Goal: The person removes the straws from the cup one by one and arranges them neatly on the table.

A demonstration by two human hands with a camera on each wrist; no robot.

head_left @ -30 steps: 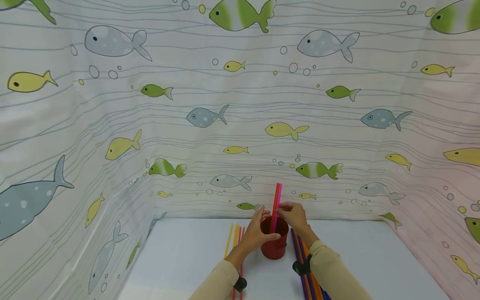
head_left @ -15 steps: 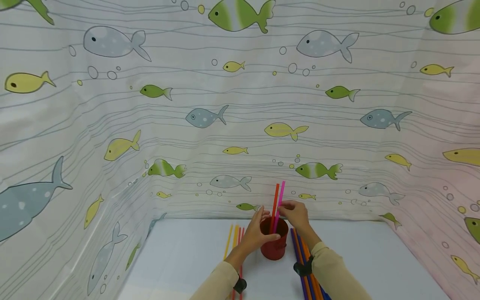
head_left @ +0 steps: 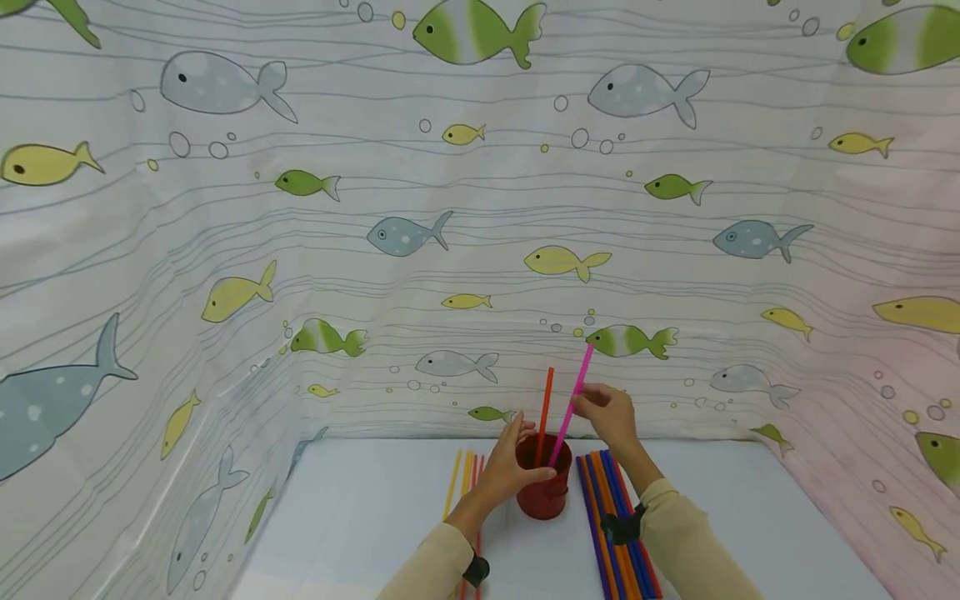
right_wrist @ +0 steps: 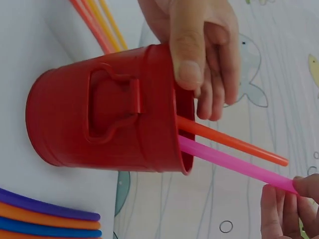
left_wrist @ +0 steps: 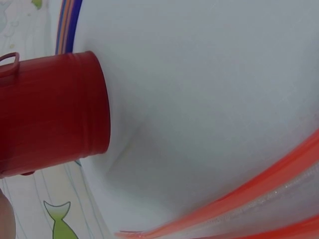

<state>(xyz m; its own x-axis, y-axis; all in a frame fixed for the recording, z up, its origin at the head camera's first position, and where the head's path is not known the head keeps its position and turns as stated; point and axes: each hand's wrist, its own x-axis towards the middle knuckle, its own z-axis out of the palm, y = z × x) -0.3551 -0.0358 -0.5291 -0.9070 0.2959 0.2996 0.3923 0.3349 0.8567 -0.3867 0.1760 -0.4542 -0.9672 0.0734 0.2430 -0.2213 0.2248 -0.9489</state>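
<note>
A red metal bucket [head_left: 542, 502] with side handles stands on the white table. My left hand [head_left: 504, 467] holds it by the rim, thumb over the near edge and fingers round the far side. With the fingertips of my right hand [head_left: 609, 414], I pinch a pink straw [head_left: 583, 364] along its upper part. The lower end of that straw is inside the bucket, and it leans to the right. Beside it an orange-red straw [head_left: 547, 398] stands in the bucket, nearly upright. In the right wrist view, both straws come out of the bucket's mouth, pink [right_wrist: 234, 162] and orange [right_wrist: 239, 143].
Right of the bucket lies a row of purple, orange, blue and red straws [head_left: 604, 492], partly under my right forearm. Yellow and red straws [head_left: 462, 487] lie on the left, partly under my left arm. A fish-patterned cloth [head_left: 480, 208] surrounds the white table [head_left: 360, 517].
My right hand has moved right and slightly up with the pink straw, which has parted from the orange-red one and now tilts right. The left hand has stayed at the bucket.
</note>
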